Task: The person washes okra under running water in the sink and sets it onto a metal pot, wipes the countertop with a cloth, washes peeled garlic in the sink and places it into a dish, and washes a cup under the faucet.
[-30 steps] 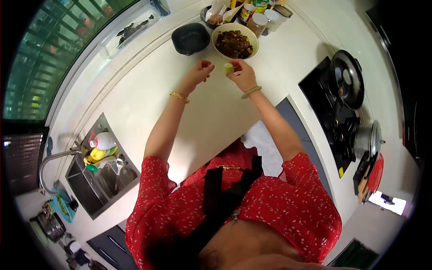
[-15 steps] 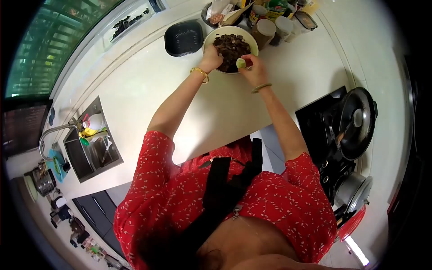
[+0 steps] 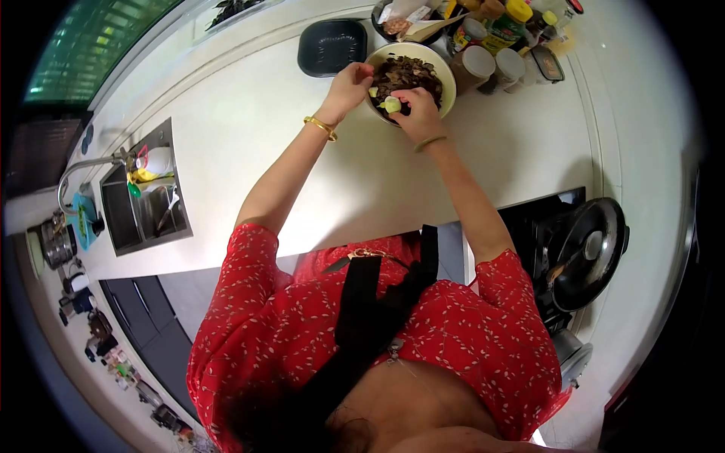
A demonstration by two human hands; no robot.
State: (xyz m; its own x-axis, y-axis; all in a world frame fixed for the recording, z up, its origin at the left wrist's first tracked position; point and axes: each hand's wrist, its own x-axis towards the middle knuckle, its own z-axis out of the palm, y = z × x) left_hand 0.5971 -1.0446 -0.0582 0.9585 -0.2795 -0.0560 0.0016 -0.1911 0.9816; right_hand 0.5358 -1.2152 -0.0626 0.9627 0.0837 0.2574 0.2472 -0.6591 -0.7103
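A round cream bowl (image 3: 448,81) holds dark brown chopped food (image 3: 408,73). My right hand (image 3: 419,113) is over the bowl's near right part, its fingers closed on a pale green piece (image 3: 392,104). At the bowl's left rim is my left hand (image 3: 350,88), with its fingers pinched together; whatever they may hold is too small to name. Another small green piece (image 3: 373,92) lies by the left inside edge, just below those fingertips. Left of the bowl, a black square tray (image 3: 333,48) rests on the white counter (image 3: 249,113).
Jars (image 3: 476,63) and bottles (image 3: 518,16) crowd the counter right of the bowl. Behind it is a dark dish (image 3: 400,21) with packets. A pan (image 3: 589,253) sits on the black stove at right; a sink (image 3: 143,219) with bottles is at left.
My right hand has moved further over the bowl with the green piece. My left hand has drawn back from the food to the left rim. The view has shifted.
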